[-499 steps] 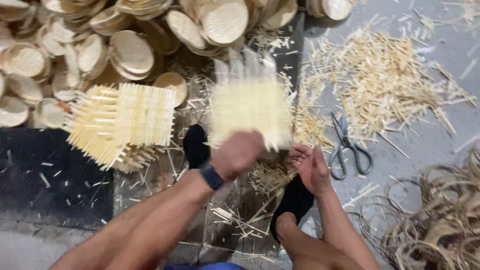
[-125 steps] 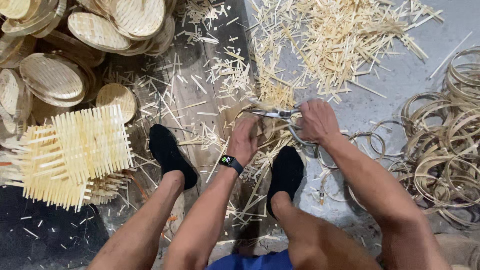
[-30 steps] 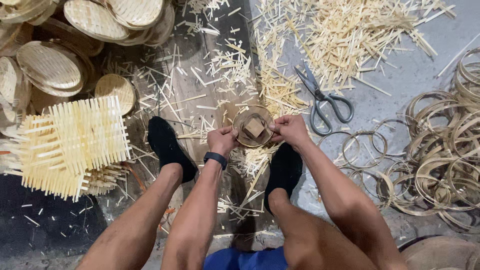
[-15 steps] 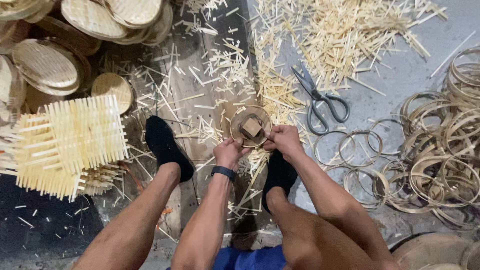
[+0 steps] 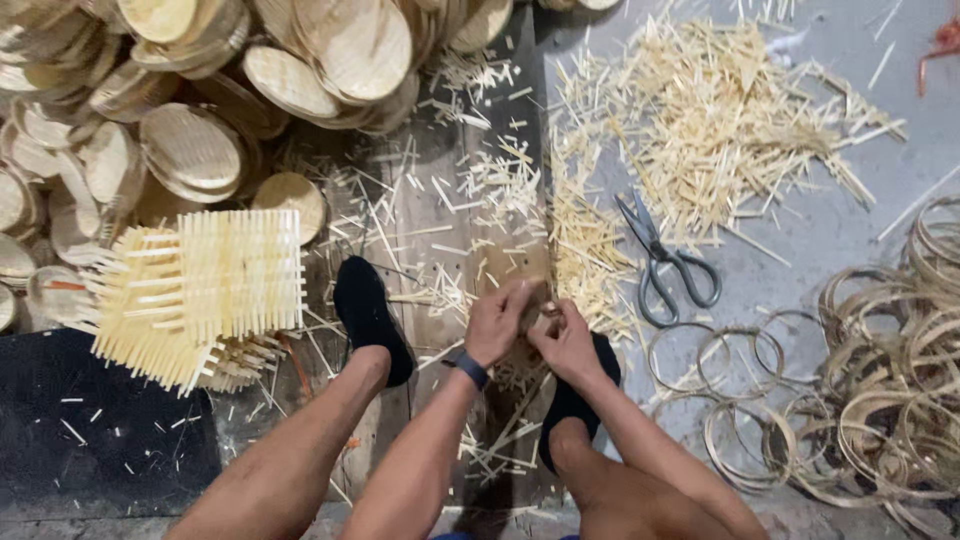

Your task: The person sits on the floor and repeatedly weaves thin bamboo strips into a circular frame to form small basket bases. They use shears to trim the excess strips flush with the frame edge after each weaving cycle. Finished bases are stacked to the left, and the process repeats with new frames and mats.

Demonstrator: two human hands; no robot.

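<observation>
While curled shut, fingers [image 5: 520, 300] on woven piece [image 5: 535, 290].

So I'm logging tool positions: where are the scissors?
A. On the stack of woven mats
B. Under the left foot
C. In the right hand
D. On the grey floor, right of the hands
D: the scissors lie untouched on the grey floor, beside the offcuts.

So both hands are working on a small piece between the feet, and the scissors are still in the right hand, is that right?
Not quite. The head view shows the scissors lying on the floor, apart from the right hand. The rest stands: the right hand and left hand work together on a small piece between the feet.
</observation>
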